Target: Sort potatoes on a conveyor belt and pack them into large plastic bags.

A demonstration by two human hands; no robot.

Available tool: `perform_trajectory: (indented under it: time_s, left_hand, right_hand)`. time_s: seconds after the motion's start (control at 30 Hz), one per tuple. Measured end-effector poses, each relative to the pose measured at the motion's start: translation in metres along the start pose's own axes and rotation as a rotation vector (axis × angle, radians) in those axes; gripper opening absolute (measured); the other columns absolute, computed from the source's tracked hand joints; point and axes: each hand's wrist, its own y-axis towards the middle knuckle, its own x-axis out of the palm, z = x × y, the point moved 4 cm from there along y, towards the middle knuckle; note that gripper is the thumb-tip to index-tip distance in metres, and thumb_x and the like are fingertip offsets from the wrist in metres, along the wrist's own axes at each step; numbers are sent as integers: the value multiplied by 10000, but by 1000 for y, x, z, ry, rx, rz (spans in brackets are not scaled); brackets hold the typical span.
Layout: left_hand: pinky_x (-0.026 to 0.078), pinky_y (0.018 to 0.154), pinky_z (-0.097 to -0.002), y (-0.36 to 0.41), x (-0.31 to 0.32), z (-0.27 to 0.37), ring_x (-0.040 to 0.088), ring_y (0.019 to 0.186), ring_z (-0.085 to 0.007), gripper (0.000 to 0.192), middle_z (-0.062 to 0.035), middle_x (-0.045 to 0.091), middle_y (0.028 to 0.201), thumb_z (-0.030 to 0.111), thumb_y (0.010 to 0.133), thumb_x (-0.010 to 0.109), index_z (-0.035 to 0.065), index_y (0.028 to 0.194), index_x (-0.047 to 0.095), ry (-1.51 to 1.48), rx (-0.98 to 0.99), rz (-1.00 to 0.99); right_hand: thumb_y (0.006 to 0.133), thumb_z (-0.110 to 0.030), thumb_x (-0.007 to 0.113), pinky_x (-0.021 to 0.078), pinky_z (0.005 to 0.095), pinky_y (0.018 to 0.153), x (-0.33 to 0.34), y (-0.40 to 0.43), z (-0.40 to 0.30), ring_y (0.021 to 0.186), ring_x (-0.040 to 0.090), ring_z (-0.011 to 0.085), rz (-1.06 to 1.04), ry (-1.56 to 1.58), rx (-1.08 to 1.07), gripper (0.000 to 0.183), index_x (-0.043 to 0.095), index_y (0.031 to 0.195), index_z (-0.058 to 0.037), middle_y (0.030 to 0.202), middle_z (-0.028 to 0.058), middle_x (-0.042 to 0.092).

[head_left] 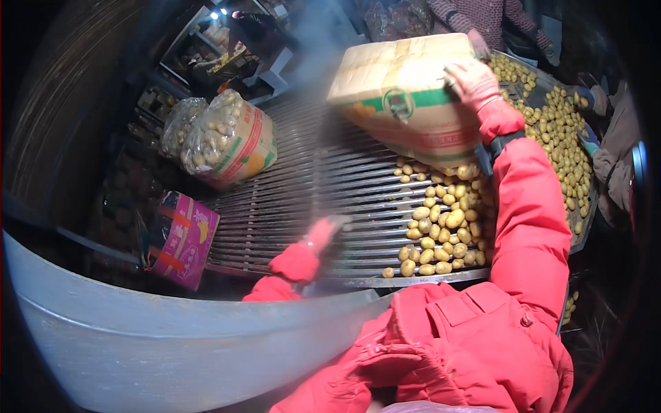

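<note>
A cardboard box (pixel 408 98) with a green band is tilted above the metal bar grate (pixel 289 170). Its upper right edge is gripped by my right hand (pixel 472 82), which wears a pale pink glove. Small yellow potatoes (pixel 444 227) lie loose below the box, beside my right sleeve. My left hand (pixel 323 232), also gloved, is over the front part of the grate, left of the potatoes and apart from the box. Motion blurs its fingers, and I see nothing in it.
Two plastic-lined potato packs, one in a carton (pixel 237 139), stand left on the grate. A purple carton (pixel 187 240) sits at its front left corner. A curved metal panel (pixel 181 340) borders my side. Co-workers' hands (pixel 588 139) are by a potato-covered tray (pixel 583 242) at right.
</note>
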Motion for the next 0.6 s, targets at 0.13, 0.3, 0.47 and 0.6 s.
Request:
perform_trajectory:
  time_s: [0.13,0.3,0.47,0.6]
  left_hand:
    - [493,921,-450,-19,-51,-78,602,1086,-331,448,-116,659,1148,227,752,716,121,1178,626,-207,-213,141]
    - [488,802,-480,-24,-64,-129,556,1089,-171,357,43,623,1177,404,919,576,225,1225,608,-311,-198,123]
    - [528,797,-282,-20,-25,-102,652,915,-160,332,-67,687,1020,252,999,532,18,1215,623,-413,-150,120]
    - [407,586,-215,-13,12,-80,527,675,-70,253,15,614,824,310,927,631,87,1042,662,-348,-134,110]
  right_hand:
    - [977,-421,401,449,441,976,22,-5,95,1124,574,294,-173,-20,310,390,607,1209,-185,1216,83,616]
    - [990,-550,304,386,448,1067,44,-14,180,1293,486,323,-389,6,740,545,556,1333,-209,1359,132,549]
    - [977,-583,332,389,440,1051,66,-25,228,1278,503,322,-411,90,911,571,575,1317,-194,1339,139,568]
    - [967,-608,355,391,434,1039,89,-49,276,1267,516,321,-310,181,1066,593,590,1305,-182,1323,144,584]
